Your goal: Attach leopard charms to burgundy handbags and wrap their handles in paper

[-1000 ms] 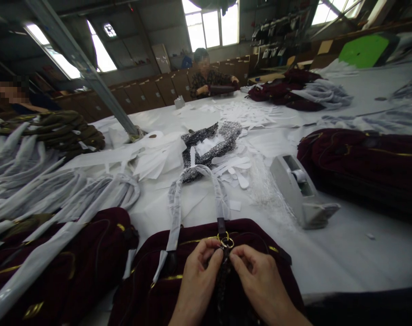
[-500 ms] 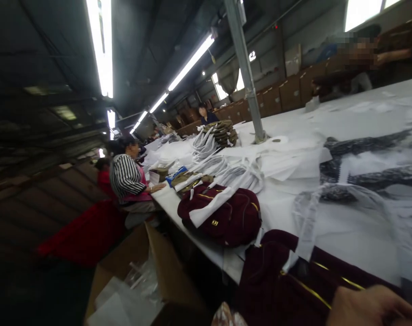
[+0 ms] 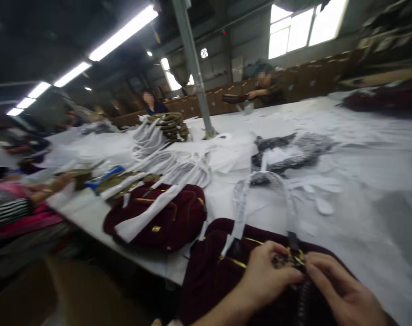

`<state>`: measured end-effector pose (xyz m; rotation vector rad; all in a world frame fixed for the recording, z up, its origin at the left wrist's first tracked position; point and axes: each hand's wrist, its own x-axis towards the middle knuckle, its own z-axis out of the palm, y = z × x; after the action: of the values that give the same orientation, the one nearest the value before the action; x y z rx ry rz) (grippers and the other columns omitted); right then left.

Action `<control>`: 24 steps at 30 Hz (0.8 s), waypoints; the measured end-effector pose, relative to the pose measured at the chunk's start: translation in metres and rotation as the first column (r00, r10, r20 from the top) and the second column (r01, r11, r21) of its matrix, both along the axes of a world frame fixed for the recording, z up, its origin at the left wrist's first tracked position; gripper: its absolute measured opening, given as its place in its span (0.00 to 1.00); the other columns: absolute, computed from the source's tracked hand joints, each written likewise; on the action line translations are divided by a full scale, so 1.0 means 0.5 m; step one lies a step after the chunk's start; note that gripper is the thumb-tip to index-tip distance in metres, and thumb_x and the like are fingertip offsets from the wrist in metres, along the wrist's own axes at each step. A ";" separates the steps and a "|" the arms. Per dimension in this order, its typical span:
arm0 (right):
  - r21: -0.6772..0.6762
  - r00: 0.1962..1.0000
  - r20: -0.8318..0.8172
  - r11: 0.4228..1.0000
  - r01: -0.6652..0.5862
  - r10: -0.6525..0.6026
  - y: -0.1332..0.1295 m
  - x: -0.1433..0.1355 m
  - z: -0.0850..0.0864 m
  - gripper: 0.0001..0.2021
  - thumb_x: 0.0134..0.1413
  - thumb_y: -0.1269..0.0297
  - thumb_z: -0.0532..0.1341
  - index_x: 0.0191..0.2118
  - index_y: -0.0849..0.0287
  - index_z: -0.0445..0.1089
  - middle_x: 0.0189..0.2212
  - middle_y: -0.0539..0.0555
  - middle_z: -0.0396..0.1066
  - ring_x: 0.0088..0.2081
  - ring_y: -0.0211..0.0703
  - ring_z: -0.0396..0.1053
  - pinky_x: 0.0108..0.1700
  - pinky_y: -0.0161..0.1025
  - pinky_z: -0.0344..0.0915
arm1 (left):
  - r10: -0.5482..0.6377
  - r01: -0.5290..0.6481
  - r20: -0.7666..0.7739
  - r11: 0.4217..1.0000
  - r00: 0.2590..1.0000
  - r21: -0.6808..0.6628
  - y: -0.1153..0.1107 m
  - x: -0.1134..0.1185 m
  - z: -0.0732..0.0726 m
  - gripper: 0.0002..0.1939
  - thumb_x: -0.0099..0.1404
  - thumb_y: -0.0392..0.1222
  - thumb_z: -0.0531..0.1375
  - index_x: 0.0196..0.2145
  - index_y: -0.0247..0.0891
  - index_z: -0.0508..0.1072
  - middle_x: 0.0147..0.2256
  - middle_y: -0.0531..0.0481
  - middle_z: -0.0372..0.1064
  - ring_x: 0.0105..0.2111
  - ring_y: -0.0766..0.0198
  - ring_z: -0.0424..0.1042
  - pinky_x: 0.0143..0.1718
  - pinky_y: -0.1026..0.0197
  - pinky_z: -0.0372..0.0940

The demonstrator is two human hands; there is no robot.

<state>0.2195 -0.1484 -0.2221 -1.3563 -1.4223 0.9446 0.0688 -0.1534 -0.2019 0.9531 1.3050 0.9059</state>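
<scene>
My left hand (image 3: pixel 269 274) pinches dark trim (image 3: pixel 282 261); right hand (image 3: pixel 343 285) curled by gold rings (image 3: pixel 298 257), grip unclear. Handle (image 3: pixel 240 206) beyond both already wrapped; ring work looks unfinished.

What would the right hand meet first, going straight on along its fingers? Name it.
The right hand would most likely meet the gold ring over the maroon bag; blur hides whether they already touch.
</scene>
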 end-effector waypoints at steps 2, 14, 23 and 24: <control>-0.174 0.987 -0.118 0.976 -0.128 0.108 -0.014 0.018 0.025 0.14 0.48 0.51 0.60 0.32 0.57 0.70 0.30 0.53 0.73 0.34 0.45 0.71 0.36 0.32 0.68 | -0.074 0.074 0.007 0.997 0.997 -0.022 0.014 -0.009 0.001 0.15 0.45 0.37 0.66 0.33 0.34 0.71 0.29 0.50 0.71 0.28 0.65 0.66 0.31 0.64 0.60; -0.161 0.992 -0.086 0.981 -0.110 0.097 -0.016 0.007 0.026 0.11 0.51 0.59 0.60 0.25 0.60 0.70 0.28 0.52 0.67 0.31 0.38 0.65 0.32 0.32 0.62 | -0.146 0.192 0.238 0.965 0.960 -0.180 0.037 -0.025 -0.020 0.16 0.46 0.42 0.67 0.33 0.31 0.73 0.27 0.46 0.72 0.25 0.66 0.66 0.29 0.65 0.59; -0.081 0.960 0.273 0.996 -0.031 0.052 -0.028 -0.011 0.032 0.10 0.51 0.65 0.58 0.21 0.60 0.67 0.27 0.50 0.61 0.24 0.34 0.60 0.23 0.31 0.55 | -0.093 0.183 0.342 0.953 0.935 -0.240 0.034 -0.030 -0.018 0.16 0.47 0.43 0.67 0.33 0.33 0.71 0.29 0.48 0.70 0.25 0.67 0.66 0.28 0.65 0.61; -0.077 0.959 0.279 0.997 -0.023 0.044 -0.027 -0.013 0.032 0.10 0.51 0.66 0.58 0.21 0.59 0.67 0.27 0.50 0.61 0.25 0.35 0.61 0.24 0.31 0.55 | -0.097 0.186 0.339 0.952 0.936 -0.241 0.033 -0.029 -0.019 0.16 0.48 0.44 0.67 0.33 0.33 0.71 0.29 0.48 0.70 0.25 0.67 0.66 0.27 0.65 0.61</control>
<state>0.2131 -0.1620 -0.2061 -1.5740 -1.6402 0.8573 0.0541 -0.1367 -0.2112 0.6438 1.0298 0.7136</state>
